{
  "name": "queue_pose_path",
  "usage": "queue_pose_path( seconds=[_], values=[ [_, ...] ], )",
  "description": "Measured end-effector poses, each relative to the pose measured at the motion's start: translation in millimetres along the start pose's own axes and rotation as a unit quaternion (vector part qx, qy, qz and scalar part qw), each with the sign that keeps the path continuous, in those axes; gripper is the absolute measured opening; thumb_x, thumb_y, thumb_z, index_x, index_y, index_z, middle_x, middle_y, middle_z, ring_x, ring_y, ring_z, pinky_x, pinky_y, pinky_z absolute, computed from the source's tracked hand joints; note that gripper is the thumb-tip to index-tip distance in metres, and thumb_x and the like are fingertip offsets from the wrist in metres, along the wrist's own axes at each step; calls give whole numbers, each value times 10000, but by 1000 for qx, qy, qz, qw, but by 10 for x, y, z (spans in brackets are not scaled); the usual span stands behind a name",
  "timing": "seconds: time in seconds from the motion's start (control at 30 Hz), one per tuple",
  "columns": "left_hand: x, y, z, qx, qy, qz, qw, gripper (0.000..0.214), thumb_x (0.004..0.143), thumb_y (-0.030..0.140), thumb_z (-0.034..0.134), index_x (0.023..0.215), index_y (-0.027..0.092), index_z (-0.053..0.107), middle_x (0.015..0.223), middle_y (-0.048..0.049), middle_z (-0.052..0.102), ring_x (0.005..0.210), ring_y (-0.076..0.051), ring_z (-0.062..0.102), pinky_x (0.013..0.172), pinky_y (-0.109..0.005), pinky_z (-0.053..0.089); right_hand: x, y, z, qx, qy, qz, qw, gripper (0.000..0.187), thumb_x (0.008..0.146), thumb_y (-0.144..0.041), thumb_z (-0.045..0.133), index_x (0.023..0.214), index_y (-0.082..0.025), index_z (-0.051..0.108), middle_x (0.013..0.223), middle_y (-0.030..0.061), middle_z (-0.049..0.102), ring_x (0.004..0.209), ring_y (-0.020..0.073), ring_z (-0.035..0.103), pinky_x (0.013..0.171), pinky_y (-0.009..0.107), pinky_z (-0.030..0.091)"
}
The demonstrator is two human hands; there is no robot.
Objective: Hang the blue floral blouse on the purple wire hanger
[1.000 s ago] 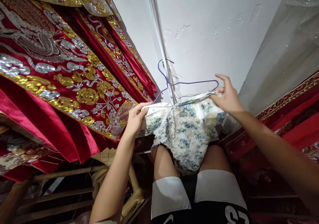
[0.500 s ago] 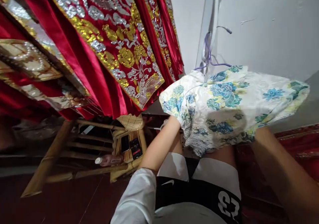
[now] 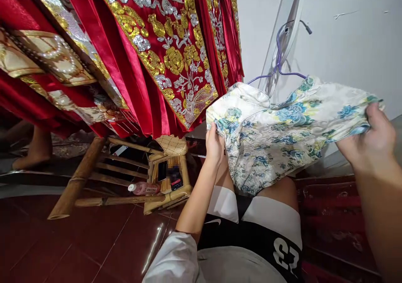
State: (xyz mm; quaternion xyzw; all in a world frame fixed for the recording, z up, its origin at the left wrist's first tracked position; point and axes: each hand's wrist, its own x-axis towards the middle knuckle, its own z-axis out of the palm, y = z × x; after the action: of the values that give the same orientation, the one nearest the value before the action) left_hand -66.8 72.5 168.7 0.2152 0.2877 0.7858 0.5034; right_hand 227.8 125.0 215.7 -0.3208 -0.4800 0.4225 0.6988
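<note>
A white garment with blue and green flowers (image 3: 282, 123) hangs on a purple wire hanger (image 3: 278, 65), whose hook is caught on a white pipe against the wall. My left hand (image 3: 214, 144) grips the garment's left sleeve edge, fingers closed on the cloth. My right hand (image 3: 370, 138) pinches the garment's right edge and holds it stretched out to the right. The cloth's lower part drapes over my bare thighs.
Red robes with gold and silver embroidery (image 3: 150, 52) hang close on the left. Below them stands a bamboo rack (image 3: 94, 170) with a small stool holding two phones (image 3: 169, 176) and a pink bottle (image 3: 143, 188). Red glossy floor tiles lie beneath. Someone's bare foot (image 3: 33, 149) shows far left.
The garment went from bunched below the hanger to pulled over it and spread wide. My view swung left and down. My right hand moved out to the right edge.
</note>
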Motion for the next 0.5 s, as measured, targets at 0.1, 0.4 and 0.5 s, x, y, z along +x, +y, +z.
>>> queue_pose_path(
  seconds=[0.1,0.4,0.5],
  values=[
    [9,-15,58,53,55,0,997,483,903,320,682,1347,145,614,1366,-146,678,1386,-306,560,1139,-429,475,124,-259,141,55,28,0,998,593,1063,-225,211,955,-190,793,1319,86,682,1429,299,512,991,533,532],
    [374,242,-400,282,-1,235,930,713,799,497,782,1416,229,546,1503,-105,566,1396,-288,531,1178,-397,412,336,-548,565,-33,-54,-23,998,363,1002,-228,417,1227,-196,700,1377,81,637,1499,356,394,844,423,549],
    [394,287,-586,429,-76,267,860,768,820,526,755,1474,227,488,1503,-118,546,1412,-294,499,1212,-417,358,-9,-536,669,-66,-64,-81,992,427,898,-399,645,1260,-177,685,1339,110,656,1360,357,538,862,421,543]
  ],
)
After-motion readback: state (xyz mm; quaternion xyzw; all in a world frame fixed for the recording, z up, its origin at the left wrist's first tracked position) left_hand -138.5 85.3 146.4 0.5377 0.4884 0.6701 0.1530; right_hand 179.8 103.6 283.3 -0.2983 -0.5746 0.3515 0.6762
